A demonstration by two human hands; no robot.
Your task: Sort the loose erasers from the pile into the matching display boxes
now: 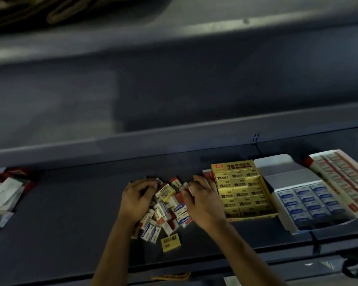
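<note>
— Where is the pile [167, 209] sitting?
— On the dark shelf [70, 213], right between my hands. My left hand [139, 195] lies on its left edge with the fingers curled over the erasers; I cannot tell whether it grips one. My right hand [203, 201] is at the right edge, pinching a red-and-white eraser [189, 189].
— And the boxes?
— All to the right. The yellow display box [233, 167] is just beside my right hand, then the blue-and-white box [285, 215], then the red-and-white box [312, 164] farthest right. One yellow eraser [171, 242] lies at the pile's near edge. Some packets [4, 190] lie far left.
</note>
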